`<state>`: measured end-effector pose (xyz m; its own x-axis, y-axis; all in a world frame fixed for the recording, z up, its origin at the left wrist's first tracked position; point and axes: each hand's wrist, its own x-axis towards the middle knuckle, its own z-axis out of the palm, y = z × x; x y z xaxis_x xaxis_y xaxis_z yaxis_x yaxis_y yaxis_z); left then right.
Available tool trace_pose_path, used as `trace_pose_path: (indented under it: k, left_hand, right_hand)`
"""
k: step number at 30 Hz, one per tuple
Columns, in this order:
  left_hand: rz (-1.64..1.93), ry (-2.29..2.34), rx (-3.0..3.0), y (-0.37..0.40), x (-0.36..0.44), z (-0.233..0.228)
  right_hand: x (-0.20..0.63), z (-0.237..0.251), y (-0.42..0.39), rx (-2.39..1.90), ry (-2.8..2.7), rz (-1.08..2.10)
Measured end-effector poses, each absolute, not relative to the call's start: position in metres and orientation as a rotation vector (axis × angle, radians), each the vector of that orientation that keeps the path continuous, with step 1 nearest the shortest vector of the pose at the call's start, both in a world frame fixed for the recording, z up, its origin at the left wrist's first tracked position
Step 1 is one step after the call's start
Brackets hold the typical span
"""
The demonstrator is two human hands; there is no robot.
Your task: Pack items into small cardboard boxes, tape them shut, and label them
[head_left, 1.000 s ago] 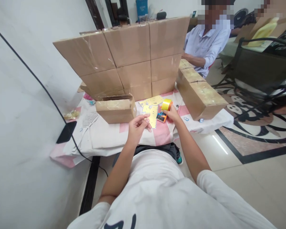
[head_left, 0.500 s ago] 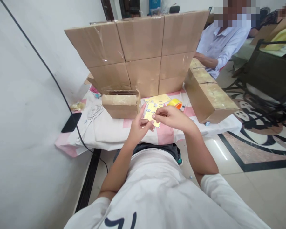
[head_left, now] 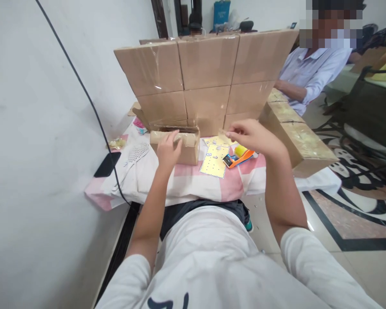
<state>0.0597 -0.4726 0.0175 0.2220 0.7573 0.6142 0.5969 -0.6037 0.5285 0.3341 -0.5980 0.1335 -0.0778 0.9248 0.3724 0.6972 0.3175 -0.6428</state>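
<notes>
Beneath our left hand (head_left: pixel 167 148): small open brown cardboard box (head_left: pixel 180 146), fingers together, flat on its front top edge. Right hand (head_left: pixel 254 135), raised, thumb and forefinger pinching a small pale strip (head_left: pixel 224 134), too blurred to identify. Below those fingertips: yellow perforated card sheet (head_left: pixel 214 160), orange tape dispenser with yellow roll (head_left: pixel 239 154). No writing readable.
</notes>
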Motion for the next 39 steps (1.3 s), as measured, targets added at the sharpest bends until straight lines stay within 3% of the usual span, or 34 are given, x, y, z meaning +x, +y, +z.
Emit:
trace_pose_path:
  k: [6,10,17,24,31,36,39]
  left_hand:
    - [0.836,1.228,2.642,-0.415,0.07,0.03]
    - [0.772,1.203,2.552,-0.42,0.065,0.013]
    - [0.801,1.228,2.573,-0.427,0.06,0.002]
    - [0.884,1.266,2.587,-0.428,0.063,-0.002]
    - [0.906,1.028,2.792,-0.438,0.053,-0.012]
    - [0.957,0.949,2.772,-0.443,0.048,-0.017]
    - [1.01,0.886,2.811,-0.448,0.049,-0.019]
  right_hand:
    - [0.306,0.141,-0.544,-0.956,-2.053,1.087]
    - [0.292,0.117,-0.489,-0.73,-1.77,1.209]
    - [0.284,0.062,-0.418,-1.507,-2.063,0.844]
    - [0.291,0.054,-0.414,-1.52,-2.082,0.81]
    - [0.283,0.059,-0.413,-1.824,-2.053,0.608]
    - [0.293,0.053,-0.407,-1.989,-1.705,0.27]
    - [0.301,0.032,-0.418,-1.787,-1.661,0.409]
